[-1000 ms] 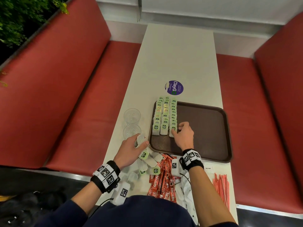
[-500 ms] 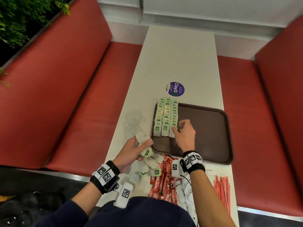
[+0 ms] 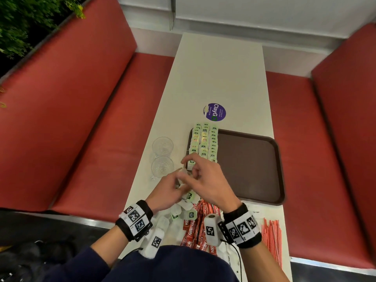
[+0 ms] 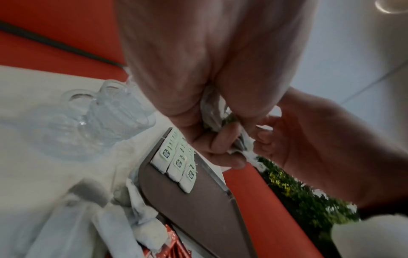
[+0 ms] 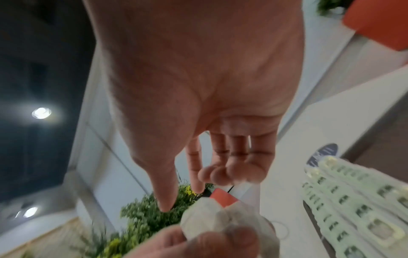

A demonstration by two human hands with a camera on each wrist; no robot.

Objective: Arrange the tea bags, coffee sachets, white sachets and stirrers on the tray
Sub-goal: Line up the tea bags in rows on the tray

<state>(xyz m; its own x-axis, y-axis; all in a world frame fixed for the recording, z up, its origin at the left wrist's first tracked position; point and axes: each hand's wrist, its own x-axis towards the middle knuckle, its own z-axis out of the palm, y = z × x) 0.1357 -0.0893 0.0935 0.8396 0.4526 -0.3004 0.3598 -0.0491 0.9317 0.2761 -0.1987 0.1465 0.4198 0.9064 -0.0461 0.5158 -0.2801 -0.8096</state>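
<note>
A brown tray (image 3: 250, 169) lies on the white table with three rows of green-tagged tea bags (image 3: 204, 143) along its left side. My left hand (image 3: 175, 186) hovers at the tray's near left corner and grips a bunch of tea bags (image 4: 218, 111). My right hand (image 3: 193, 169) is up against it, thumb and forefinger straight just beside the bunch (image 5: 212, 216), the other fingers curled. Loose tea bags (image 3: 189, 214), red coffee sachets (image 3: 195, 224), white sachets (image 3: 255, 210) and red stirrers (image 3: 271, 239) lie at the table's near edge.
Two clear glasses (image 3: 162, 146) stand on the table left of the tray. A round purple sticker (image 3: 214, 111) sits beyond the tray. Red benches (image 3: 81, 119) flank the narrow table. The tray's right part is bare.
My right hand has left the tea bag rows on the tray and come back left to my left hand. My left hand has lifted its bunch of tea bags toward the tray's corner.
</note>
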